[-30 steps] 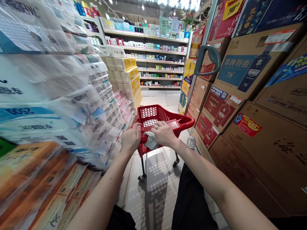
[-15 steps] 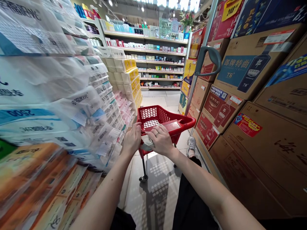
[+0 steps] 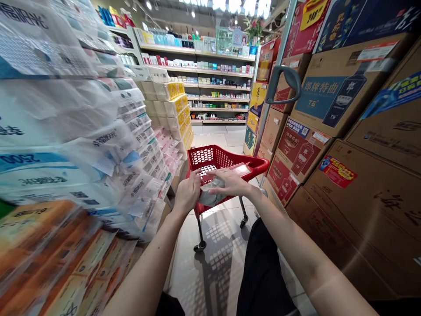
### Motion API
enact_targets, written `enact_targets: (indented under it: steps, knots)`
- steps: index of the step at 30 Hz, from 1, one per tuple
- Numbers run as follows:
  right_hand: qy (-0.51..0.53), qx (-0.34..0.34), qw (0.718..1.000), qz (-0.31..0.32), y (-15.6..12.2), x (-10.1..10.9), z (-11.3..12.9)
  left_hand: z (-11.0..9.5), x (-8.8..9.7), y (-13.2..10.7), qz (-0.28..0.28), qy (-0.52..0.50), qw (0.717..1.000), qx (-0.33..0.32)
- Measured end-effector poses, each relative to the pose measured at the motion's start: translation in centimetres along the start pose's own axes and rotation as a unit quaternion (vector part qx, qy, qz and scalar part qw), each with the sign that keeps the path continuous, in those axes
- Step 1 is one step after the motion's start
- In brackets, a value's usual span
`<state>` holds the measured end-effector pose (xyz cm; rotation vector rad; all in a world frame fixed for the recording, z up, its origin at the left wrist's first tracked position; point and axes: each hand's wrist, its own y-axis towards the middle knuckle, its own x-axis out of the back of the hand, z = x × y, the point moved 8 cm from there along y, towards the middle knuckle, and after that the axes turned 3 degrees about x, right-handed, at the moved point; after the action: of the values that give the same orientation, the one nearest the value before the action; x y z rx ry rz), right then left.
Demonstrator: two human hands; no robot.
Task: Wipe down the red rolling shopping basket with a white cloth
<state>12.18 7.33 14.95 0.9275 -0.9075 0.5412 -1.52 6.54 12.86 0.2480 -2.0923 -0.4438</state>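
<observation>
A red shopping cart (image 3: pixel 213 153) with a perforated basket stands just ahead of me. My left hand (image 3: pixel 188 192) is closed at the left end of its handle, beside a crumpled grey cloth (image 3: pixel 209 198) draped at the handle. My right hand (image 3: pixel 230 181) lies over the cloth with fingers stretched and thumb apart; part of the cloth shows between thumb and fingers. A flat red panel with a pale label (image 3: pixel 242 169) is on the cart beyond my right hand. Both hands hide much of the handle.
Wrapped tissue packs (image 3: pixel 108 131) are stacked high on the left, with orange packs (image 3: pixel 42 250) nearer. Cartons (image 3: pixel 320 101) line the right side behind a metal post with a grey handle (image 3: pixel 283 85). Stocked shelves (image 3: pixel 217 72) stand at the aisle's far end. Tiled floor (image 3: pixel 220 272) runs between.
My right hand has loosened from the cloth, its thumb and fingers spreading. My left hand has shifted slightly right. More of the cloth and another cart wheel show.
</observation>
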Motion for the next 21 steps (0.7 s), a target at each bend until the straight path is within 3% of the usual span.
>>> enact_targets:
  steps: [4,9,14,17,21]
  knots:
    - [0.031,-0.027,0.997,-0.065,-0.9,0.7,-1.4,-0.9,-0.4,0.0,0.027,0.031,0.999,-0.019]
    - [0.012,-0.018,0.996,-0.084,-0.9,0.7,-1.7,-1.8,-0.4,0.1,0.061,0.051,0.996,-0.038]
    - [-0.131,-0.178,0.968,-0.115,-1.8,1.6,-4.3,-2.6,-0.2,-0.3,0.082,0.067,0.993,-0.055]
    - [-0.189,-0.204,0.955,-0.098,-1.9,1.6,-4.9,-4.5,-0.4,-0.8,0.056,0.111,0.989,-0.085]
    - [-0.162,-0.173,0.970,-0.051,-1.2,1.5,-5.6,-8.0,-2.6,-1.1,0.049,0.156,0.976,-0.143]
